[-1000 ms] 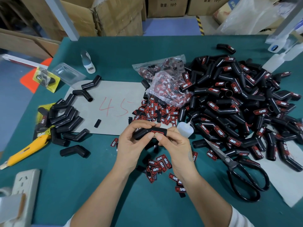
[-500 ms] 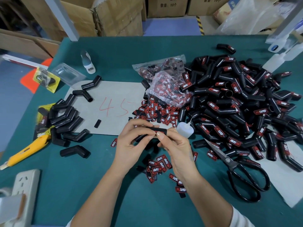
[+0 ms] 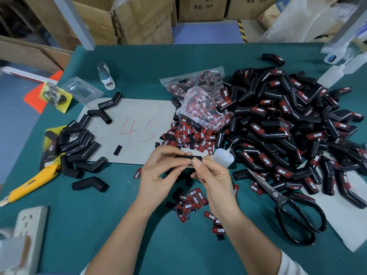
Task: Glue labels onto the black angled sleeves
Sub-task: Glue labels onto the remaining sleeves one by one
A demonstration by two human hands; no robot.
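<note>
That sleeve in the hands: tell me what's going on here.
A person is gluing labels onto black sleeves. The left hand grips one sleeve above the table, while the right hand pinches its end, seemingly pressing a label on. A glue bottle stands just beyond the right hand. Unlabelled sleeves lie at left, the labelled pile at right, loose labels between. Scissors lie idle.
</note>
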